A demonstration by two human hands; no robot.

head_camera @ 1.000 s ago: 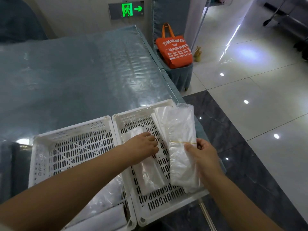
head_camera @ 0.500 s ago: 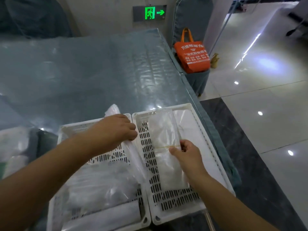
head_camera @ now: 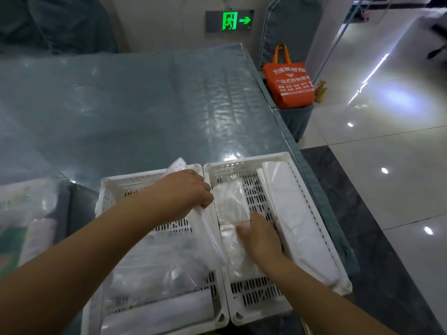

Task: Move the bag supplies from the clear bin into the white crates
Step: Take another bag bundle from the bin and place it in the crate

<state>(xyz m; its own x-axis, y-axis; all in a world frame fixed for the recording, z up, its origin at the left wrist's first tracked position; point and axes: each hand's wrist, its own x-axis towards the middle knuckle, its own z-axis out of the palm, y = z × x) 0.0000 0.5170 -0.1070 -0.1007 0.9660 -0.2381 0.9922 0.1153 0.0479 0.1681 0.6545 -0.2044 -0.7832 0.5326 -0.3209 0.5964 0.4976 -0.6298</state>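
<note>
Bag bundle (head_camera: 231, 201) lies under right hand (head_camera: 260, 234).

Two bare forearms reach in from below, ending in a left hand (head_camera: 183, 192) and right hand (head_camera: 260, 235), fingers unadorned.

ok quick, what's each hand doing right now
Left hand: grips a long bag bundle.
Right hand: open, pressing flat on the clear bag pack.

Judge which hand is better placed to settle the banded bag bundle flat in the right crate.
Right. The right hand already rests on the banded bag bundle inside the right crate; the left hand grips another bag pack at the crates' divide.
</note>
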